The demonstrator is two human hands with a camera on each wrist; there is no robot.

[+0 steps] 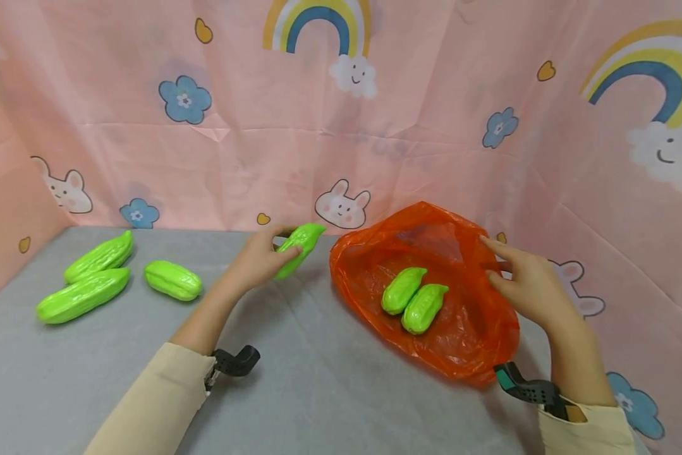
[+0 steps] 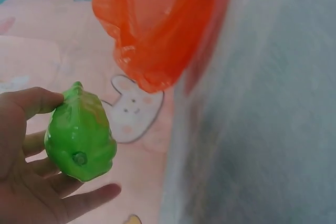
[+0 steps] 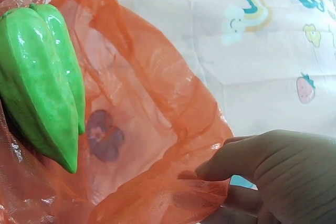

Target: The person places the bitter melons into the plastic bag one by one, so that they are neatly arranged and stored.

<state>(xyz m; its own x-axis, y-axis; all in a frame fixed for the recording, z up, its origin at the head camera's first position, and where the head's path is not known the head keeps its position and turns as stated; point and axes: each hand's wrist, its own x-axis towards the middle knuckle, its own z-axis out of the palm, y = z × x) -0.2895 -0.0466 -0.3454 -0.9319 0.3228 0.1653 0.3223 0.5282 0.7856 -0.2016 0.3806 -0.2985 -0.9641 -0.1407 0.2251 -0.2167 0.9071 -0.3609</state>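
Note:
My left hand [image 1: 259, 259] holds a green bitter melon [image 1: 301, 248] above the table, just left of the red plastic bag. In the left wrist view the thumb and fingers wrap around the bitter melon [image 2: 81, 135], its blunt end toward the camera. The red plastic bag [image 1: 477, 341] lies with its mouth spread wide. Two bitter melons [image 1: 402, 291] rest side by side inside it. At the bag's right edge, my right hand [image 1: 531, 284] pinches the film between thumb and fingers, as the right wrist view shows at the thumb [image 3: 226, 163].
Two long bitter melons [image 1: 85, 295] lie together at the table's far left, with a shorter bitter melon [image 1: 172, 280] to their right. A grey cloth covers the table [image 1: 295, 392]. Behind and at the sides hangs a pink printed curtain [image 1: 249, 82].

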